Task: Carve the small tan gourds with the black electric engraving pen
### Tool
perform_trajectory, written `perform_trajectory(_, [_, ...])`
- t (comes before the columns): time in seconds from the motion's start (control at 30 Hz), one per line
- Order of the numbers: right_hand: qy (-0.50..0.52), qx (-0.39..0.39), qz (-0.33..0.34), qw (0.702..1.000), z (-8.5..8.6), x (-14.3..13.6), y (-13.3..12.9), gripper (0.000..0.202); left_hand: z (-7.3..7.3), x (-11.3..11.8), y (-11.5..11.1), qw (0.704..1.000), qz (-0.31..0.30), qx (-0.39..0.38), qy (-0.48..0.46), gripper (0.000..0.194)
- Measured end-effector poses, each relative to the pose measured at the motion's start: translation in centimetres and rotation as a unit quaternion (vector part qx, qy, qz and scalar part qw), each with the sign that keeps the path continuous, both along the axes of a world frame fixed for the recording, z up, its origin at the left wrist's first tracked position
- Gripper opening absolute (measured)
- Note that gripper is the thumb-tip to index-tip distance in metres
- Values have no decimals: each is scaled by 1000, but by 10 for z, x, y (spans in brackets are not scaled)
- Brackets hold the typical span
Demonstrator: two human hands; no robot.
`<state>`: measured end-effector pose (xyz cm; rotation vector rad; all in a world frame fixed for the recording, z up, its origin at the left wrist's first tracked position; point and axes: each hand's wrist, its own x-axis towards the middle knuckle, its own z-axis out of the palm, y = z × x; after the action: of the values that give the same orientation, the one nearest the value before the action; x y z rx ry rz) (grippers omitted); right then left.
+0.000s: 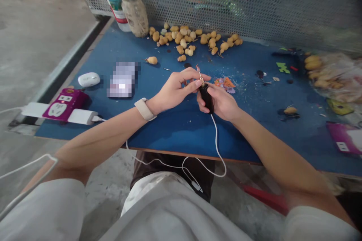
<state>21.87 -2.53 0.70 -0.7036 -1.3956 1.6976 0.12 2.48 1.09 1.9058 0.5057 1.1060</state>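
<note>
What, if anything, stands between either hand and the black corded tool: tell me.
Nothing visible: the right hand grips the black corded tool, the left hand is at its metal front end, and the white cable hangs below.

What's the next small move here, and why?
Probably use the left hand to check that the metal tip sits firmly. Its fingers are already at that tip, and the right hand grips the black corded hand tool by its body. Neither hand appears to hold any of the small gourds, so a check seems to fit now.
</note>
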Motion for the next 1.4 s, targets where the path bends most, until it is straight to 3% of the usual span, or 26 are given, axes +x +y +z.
perform_trajectory(0.2, [-17,35,4,999,-1,0,-4,49,-8,5,0,997,18,-50,-52,52])
perform_trajectory(0.47, [-40,102,-68,992,-7,-6,-5,43,-15,7,2,992,86,-42,-80,54])
perform_trajectory(0.67, [-61,81,-98,990,-1,-4,-8,49,-11,6,-2,996,51,-59,-54,56])
perform_trajectory(0.83, [-50,45,-98,993,2,-4,-5,52,-1,2,-5,999,52,-9,-8,54])
perform_trajectory(1.1, [-9,-40,-108,993,9,-7,-7,22,-3,4,-8,999,17,-43,-23,58])
perform_trajectory(1.4, [5,10,-127,992,16,-14,-15,30,1,7,-12,996,14,-60,-60,57])
